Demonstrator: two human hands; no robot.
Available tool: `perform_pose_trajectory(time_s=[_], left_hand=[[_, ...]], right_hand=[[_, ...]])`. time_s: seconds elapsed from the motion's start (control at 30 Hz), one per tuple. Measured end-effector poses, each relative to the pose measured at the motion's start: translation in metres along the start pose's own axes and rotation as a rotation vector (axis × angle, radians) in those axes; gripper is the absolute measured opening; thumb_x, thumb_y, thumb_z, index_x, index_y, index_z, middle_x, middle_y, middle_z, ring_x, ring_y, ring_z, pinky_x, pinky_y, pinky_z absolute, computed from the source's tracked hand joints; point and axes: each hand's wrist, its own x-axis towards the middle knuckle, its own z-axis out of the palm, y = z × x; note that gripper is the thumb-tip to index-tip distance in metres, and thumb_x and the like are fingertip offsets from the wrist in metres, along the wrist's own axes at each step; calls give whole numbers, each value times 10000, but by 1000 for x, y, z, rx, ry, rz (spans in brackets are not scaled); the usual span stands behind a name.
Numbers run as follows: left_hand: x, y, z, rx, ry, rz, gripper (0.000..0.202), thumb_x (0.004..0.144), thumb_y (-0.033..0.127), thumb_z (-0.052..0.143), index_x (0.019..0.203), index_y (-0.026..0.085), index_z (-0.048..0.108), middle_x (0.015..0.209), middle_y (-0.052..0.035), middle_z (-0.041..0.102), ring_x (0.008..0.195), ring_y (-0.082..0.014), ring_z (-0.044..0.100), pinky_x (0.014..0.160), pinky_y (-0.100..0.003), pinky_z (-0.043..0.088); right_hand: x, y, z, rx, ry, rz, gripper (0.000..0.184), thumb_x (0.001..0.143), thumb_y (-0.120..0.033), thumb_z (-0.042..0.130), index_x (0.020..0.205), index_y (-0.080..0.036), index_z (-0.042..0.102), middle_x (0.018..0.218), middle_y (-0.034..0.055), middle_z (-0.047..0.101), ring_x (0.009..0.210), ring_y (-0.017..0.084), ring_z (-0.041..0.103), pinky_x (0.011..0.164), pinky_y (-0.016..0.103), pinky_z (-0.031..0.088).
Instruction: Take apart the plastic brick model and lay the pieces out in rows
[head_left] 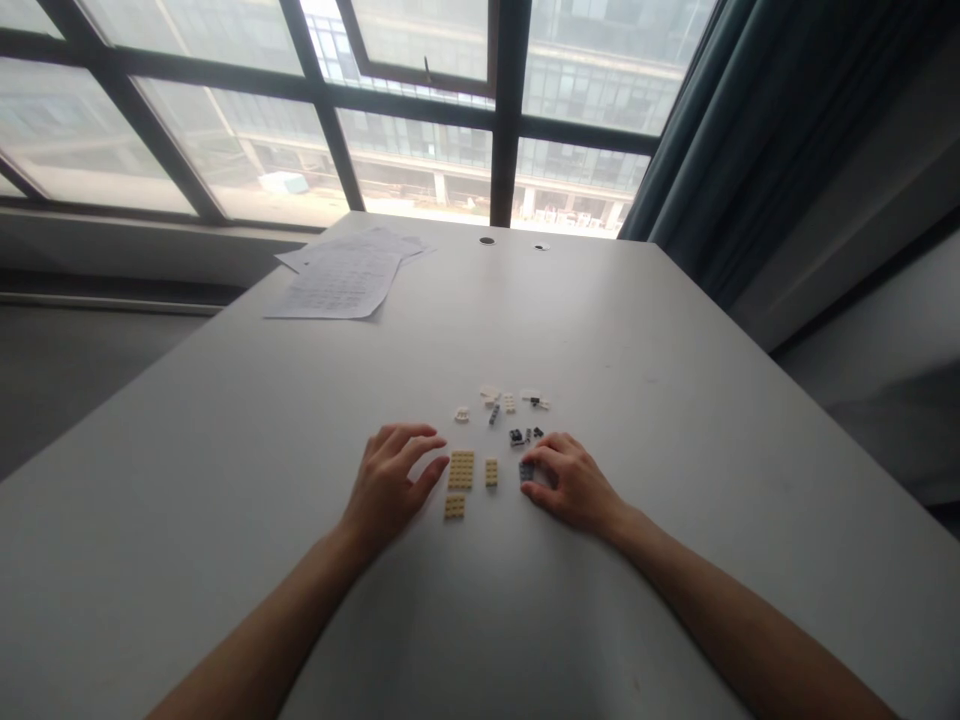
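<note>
My left hand point(397, 475) rests on the table with its fingers apart and nothing in them, just left of a large tan building-block plate point(461, 469). Below that plate lies a smaller tan plate point(454, 507). A narrow tan brick point(491, 473) sits between my two hands. The thumb and fingers of my right hand point(566, 480) are closed around a dark grey studded brick point(526, 472), partly hidden by them. Beyond that hand are small black and grey pieces point(517, 437). Farther off lie white pieces point(509, 402), a grey stick-like piece point(494, 414) and a black-and-white piece point(535, 402).
Everything stands on a wide white table point(300, 420). Printed paper sheets point(337, 280) lie at its far left. Two round holes, one of them a cable hole point(487, 241), are near the far edge. Behind are large windows, with a dark curtain point(720, 150) at right.
</note>
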Motion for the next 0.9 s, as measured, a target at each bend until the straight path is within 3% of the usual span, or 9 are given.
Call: perform_pose_trajectory(time_s=[0.67,0.77,0.9], left_hand=[[-1,1,2,-4,-13,-10,175,880,321,551,947,216,674,1031,-68,657,993,-220,558,899,-411,438],[-2,1,1,-6,-17,-10,172,883,316,549,952,216,670,1032,-69,654,997,-222,555,898,-411,436],[-2,1,1,-3,-14,-5,160,888,311,547,955,220,661,1031,-64,650,993,-222,553,894,-403,434]], right_hand=[[-2,-1,0,25,24,4,280,762,-263,707,1033,-226,643,1031,64,607,1005,224,540,920,393,434],[8,-1,-4,65,74,24,310,771,-280,711,1064,-224,631,1032,63,613,1011,222,550,918,384,440],[41,-3,-7,19,190,60,326,765,-262,717,1072,-209,622,1029,62,624,986,218,557,907,374,442]])
